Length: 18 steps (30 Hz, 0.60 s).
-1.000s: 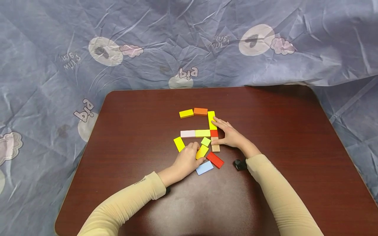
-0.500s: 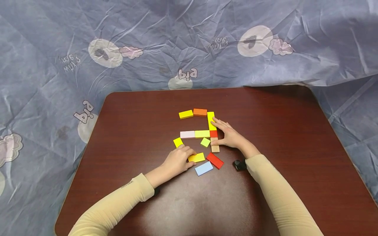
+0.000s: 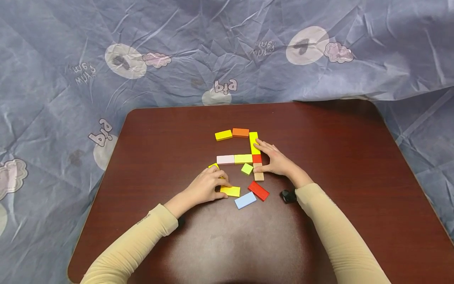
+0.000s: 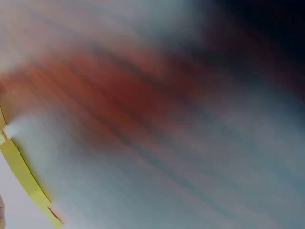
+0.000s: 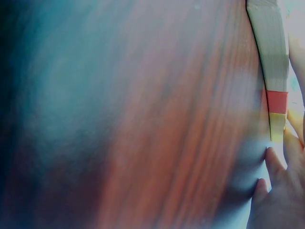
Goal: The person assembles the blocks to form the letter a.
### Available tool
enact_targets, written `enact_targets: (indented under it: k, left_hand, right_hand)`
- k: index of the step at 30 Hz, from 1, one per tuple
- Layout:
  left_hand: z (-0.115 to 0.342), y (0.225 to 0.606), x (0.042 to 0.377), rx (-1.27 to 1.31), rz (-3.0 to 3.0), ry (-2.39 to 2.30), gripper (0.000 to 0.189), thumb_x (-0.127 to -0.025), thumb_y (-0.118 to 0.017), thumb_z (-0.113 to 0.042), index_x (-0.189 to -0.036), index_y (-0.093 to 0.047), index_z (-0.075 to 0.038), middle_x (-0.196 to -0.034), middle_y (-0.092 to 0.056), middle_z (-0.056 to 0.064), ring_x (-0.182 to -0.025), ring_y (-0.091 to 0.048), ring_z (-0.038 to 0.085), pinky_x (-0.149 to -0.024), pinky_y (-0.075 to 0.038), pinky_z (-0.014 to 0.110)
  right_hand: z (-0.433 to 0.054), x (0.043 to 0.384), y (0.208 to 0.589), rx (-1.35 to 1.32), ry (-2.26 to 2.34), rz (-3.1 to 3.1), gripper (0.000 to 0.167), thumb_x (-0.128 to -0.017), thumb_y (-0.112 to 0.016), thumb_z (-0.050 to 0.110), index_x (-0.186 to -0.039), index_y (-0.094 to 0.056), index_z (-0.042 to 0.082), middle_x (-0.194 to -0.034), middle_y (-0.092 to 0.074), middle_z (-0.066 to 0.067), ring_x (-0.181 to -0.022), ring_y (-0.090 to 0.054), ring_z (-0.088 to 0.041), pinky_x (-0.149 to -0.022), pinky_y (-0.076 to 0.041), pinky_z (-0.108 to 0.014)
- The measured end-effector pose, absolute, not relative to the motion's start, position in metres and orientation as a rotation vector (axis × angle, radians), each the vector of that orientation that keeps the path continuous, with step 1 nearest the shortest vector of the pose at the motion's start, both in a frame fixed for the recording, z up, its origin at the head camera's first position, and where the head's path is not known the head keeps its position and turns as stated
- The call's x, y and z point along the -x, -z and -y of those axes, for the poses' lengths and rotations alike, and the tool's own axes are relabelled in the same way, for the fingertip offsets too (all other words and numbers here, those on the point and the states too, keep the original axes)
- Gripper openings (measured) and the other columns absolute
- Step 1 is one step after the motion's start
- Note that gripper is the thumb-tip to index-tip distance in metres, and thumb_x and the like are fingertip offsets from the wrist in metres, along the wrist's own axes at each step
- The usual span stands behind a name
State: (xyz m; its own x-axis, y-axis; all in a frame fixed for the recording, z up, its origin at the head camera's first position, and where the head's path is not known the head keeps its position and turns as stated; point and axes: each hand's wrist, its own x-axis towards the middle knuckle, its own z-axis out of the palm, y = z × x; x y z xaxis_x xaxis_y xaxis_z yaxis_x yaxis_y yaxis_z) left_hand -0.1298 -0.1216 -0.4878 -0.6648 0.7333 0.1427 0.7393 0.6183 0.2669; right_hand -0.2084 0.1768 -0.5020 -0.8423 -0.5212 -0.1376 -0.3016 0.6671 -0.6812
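Note:
In the head view my left hand (image 3: 200,187) pinches a flat yellow block (image 3: 231,192) between thumb and fingers, low over the table. Another yellow block (image 3: 213,165) lies mostly hidden behind that hand. My right hand (image 3: 278,161) rests beside the column of blocks, fingers spread. Its fingertips touch the long yellow block (image 3: 253,142) and its thumb touches the natural wood block (image 3: 258,172). Between those two sits a red block (image 3: 257,158). The right wrist view shows the column's side, with the red block (image 5: 277,101) and fingers (image 5: 274,160) at the right edge.
A pink block (image 3: 225,160) and a yellow-green block (image 3: 243,159) run left from the red one. Farther back lie yellow (image 3: 223,135) and orange (image 3: 240,133) blocks. A small green block (image 3: 247,169), a red block (image 3: 259,190) and a light blue block (image 3: 245,200) lie nearer.
My left hand has moved left with the yellow block, which has turned from slanted to nearly crosswise. The other yellow block is now more covered. My right hand stays in place.

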Motion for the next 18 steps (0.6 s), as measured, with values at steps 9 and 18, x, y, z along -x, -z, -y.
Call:
enact_targets:
  k: [9,18]
  left_hand:
    - [0.132,0.489,0.135,1.279,2.806,0.515,0.031,-0.077,-0.085,-0.032,-0.106,-0.078,-0.023,-0.104,-0.070,-0.008,-0.096,-0.052,0.015,-0.079,-0.043,0.030]
    - [0.136,0.488,0.134,1.300,2.807,0.501,0.028,-0.079,-0.083,-0.030,-0.107,-0.078,-0.026,-0.101,-0.073,-0.010,-0.096,-0.053,0.014,-0.081,-0.044,0.030]
  right_hand:
    - [-0.176,0.209,0.502,0.654,0.954,-2.566,0.097,-0.078,-0.084,0.036,-0.155,-0.031,0.009,-0.166,-0.013,-0.007,-0.152,-0.012,-0.032,-0.122,-0.003,-0.052]
    - [-0.177,0.208,0.502,0.670,0.961,-2.569,0.096,-0.079,-0.083,0.035,-0.155,-0.031,0.008,-0.166,-0.013,-0.008,-0.152,-0.012,-0.032,-0.122,-0.003,-0.054]
